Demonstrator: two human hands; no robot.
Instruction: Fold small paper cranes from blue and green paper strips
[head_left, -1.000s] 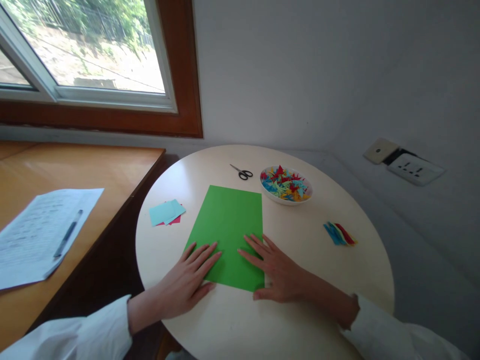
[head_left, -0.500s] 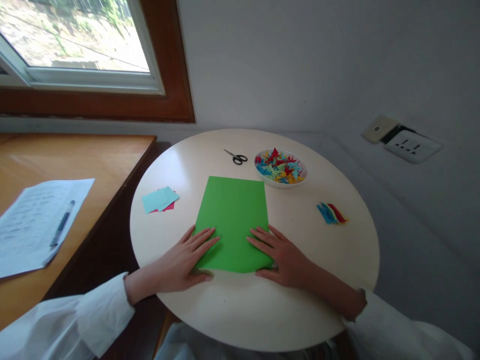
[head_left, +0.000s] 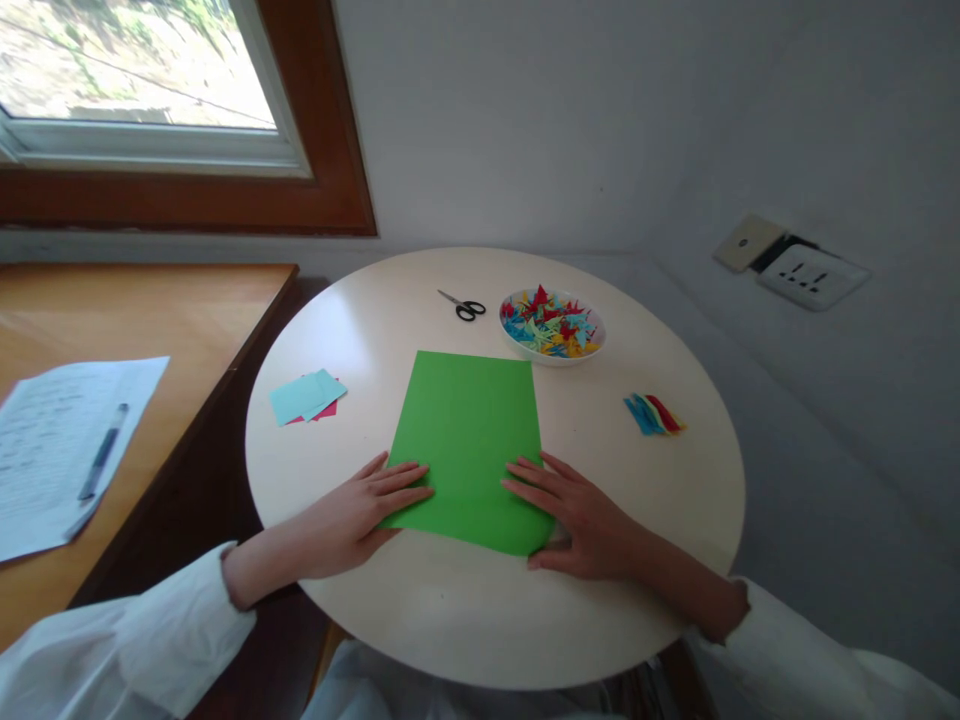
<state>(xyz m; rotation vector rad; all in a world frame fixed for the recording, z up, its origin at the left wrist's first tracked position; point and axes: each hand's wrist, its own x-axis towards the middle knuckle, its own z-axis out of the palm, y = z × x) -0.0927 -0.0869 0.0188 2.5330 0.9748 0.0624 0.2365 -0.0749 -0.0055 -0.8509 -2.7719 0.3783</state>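
Observation:
A green sheet of paper [head_left: 466, 430] lies on the round white table [head_left: 450, 620] in front of me. My left hand [head_left: 367, 510] holds its near left corner, long fingers stretched over the top, thumb partly hidden at the underside. At the near right corner, my right hand [head_left: 574, 515] has its fingers on top and its thumb by the near edge. That edge slants down to the right and looks slightly raised there.
Behind the sheet are black-handled scissors [head_left: 463, 306] and a white bowl [head_left: 555, 358] of colourful folded paper pieces. Light blue and pink paper pieces [head_left: 307, 396] lie left, folded strips [head_left: 653, 413] right. A wooden desk [head_left: 210, 300] holds written paper [head_left: 52, 440] and a pen [head_left: 103, 452].
The view has shifted slightly. Against the table, the green paper has moved a little right and toward me, its near right corner lower. My left thumb has gone partly under the paper.

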